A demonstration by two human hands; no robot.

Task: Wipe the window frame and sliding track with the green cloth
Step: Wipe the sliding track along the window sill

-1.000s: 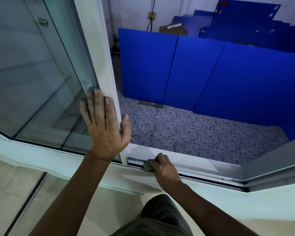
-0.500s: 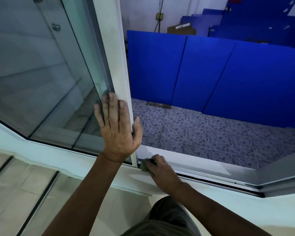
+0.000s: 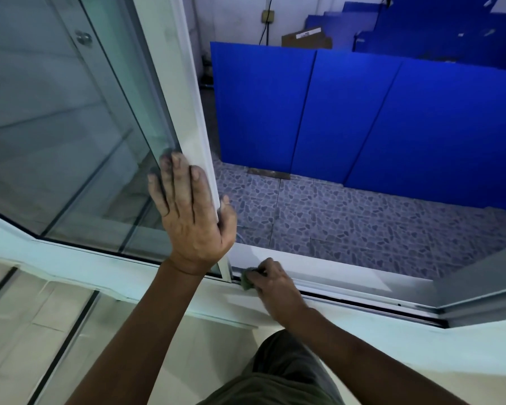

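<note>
My left hand (image 3: 192, 217) lies flat with fingers spread on the glass and white upright of the sliding window frame (image 3: 184, 92), the thumb hooked round its edge. My right hand (image 3: 272, 283) is closed on the green cloth (image 3: 247, 280), a small wad showing at the fingertips. The cloth is pressed into the sliding track (image 3: 362, 302), right at the foot of the sash where the upright meets the track. Most of the cloth is hidden under the fingers.
Beyond the opening lies a pebble-patterned tiled floor (image 3: 348, 217) with blue panels (image 3: 333, 118) standing behind it. The glass pane (image 3: 56, 127) fills the left. A grey frame piece (image 3: 479, 285) crosses the track at the right end. White sill and beige wall tiles sit below.
My right hand with the cloth has slid left along the track to the foot of the sash. My left hand stays pressed on the sash upright.
</note>
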